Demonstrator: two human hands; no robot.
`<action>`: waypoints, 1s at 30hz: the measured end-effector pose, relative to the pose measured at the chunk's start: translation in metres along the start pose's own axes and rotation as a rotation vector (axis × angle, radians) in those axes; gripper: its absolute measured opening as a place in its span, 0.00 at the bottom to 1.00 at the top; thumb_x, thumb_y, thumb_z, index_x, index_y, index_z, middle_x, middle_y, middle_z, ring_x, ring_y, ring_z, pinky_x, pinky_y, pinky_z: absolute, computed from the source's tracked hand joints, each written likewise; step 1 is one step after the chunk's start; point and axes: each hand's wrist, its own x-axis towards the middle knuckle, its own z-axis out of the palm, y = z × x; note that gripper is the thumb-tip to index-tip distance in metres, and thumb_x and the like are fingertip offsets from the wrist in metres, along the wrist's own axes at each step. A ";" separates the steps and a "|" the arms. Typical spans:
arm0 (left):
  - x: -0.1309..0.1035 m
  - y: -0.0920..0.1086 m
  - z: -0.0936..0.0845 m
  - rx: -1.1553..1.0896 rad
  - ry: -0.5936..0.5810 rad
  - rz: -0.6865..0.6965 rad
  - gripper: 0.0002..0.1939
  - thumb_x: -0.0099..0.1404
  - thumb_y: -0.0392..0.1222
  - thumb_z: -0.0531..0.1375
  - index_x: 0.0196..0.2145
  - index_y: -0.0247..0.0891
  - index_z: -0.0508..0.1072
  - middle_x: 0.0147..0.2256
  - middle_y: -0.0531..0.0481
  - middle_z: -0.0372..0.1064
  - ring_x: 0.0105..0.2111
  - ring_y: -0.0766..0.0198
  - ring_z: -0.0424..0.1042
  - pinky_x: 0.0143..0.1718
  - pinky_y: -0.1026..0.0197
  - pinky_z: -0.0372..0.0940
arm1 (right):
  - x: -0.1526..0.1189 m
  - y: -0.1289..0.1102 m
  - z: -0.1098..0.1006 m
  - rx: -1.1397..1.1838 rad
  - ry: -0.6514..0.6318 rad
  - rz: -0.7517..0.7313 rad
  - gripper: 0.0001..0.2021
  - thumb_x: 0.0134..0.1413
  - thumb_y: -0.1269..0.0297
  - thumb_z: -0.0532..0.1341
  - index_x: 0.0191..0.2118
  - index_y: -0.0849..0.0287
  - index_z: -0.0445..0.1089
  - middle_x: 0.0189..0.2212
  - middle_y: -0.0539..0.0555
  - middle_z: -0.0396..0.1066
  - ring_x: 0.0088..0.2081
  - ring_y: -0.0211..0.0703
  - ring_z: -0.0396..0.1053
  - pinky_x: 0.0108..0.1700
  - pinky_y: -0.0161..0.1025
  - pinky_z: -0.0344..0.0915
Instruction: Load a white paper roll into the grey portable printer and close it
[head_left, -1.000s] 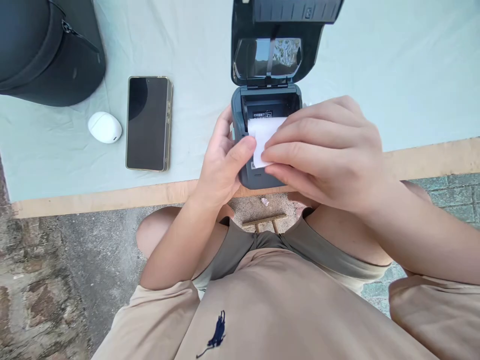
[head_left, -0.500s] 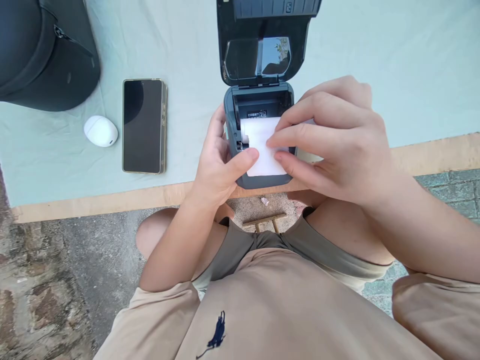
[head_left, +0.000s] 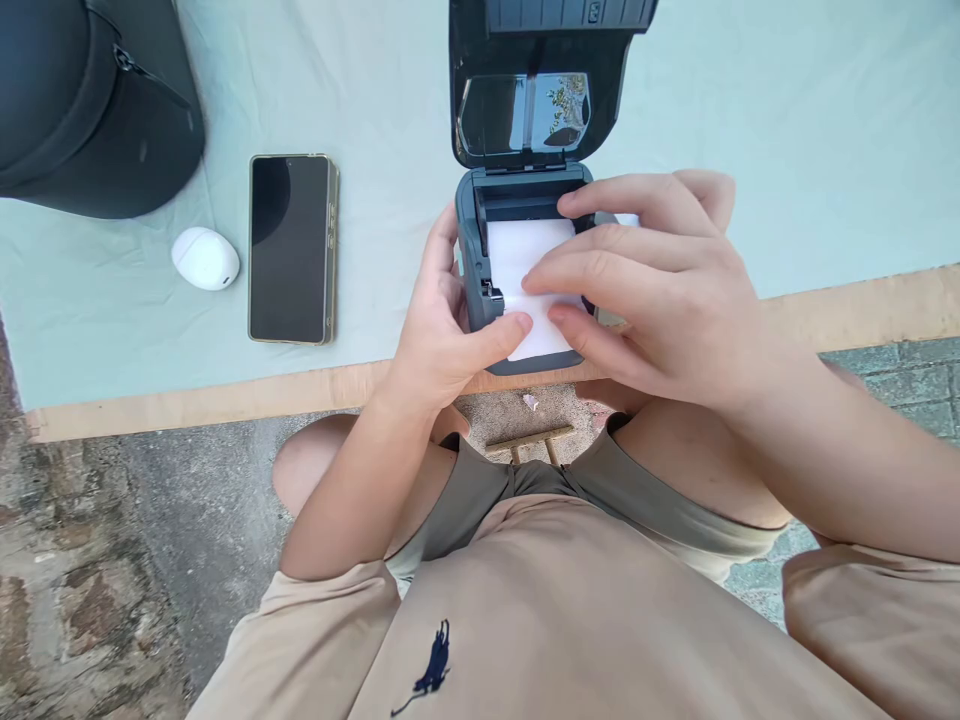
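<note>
The left hand point(head_left: 442, 345) clasps an open portable printer point(head_left: 471, 235), thumb on its white paper point(head_left: 521, 252), which the right hand's point(head_left: 675, 295) spread fingers point(head_left: 600, 272) touch.

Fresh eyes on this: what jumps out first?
Probably the bright white paper inside the dark device, whose lid stands open at the table's near edge. The left hand grips the device's left side while the right hand's fingertips rest on the paper. Off to the left lie a dark-screened phone and a smooth white object, beside a big black bag.
</note>
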 end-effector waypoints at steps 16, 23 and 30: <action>0.009 -0.019 -0.013 0.030 -0.132 0.170 0.41 0.45 0.46 0.70 0.55 0.43 0.57 0.44 0.47 0.68 0.45 0.50 0.73 0.39 0.56 0.71 | 0.013 0.007 -0.023 0.457 0.185 0.363 0.17 0.58 0.61 0.54 0.54 0.50 0.59 0.50 0.46 0.64 0.44 0.35 0.69 0.47 0.38 0.67; 0.010 -0.024 -0.015 0.024 -0.145 0.176 0.33 0.48 0.47 0.69 0.50 0.45 0.60 0.48 0.48 0.67 0.48 0.53 0.72 0.41 0.57 0.72 | 0.007 0.014 -0.016 0.291 0.025 0.184 0.15 0.57 0.59 0.56 0.47 0.61 0.63 0.47 0.56 0.68 0.52 0.41 0.65 0.50 0.41 0.67; 0.001 -0.011 -0.007 -0.076 -0.076 0.131 0.25 0.58 0.46 0.64 0.51 0.44 0.61 0.46 0.48 0.70 0.49 0.54 0.73 0.36 0.63 0.73 | 0.009 0.007 -0.015 0.208 -0.027 0.123 0.17 0.54 0.60 0.60 0.48 0.57 0.58 0.50 0.58 0.65 0.51 0.46 0.66 0.46 0.45 0.70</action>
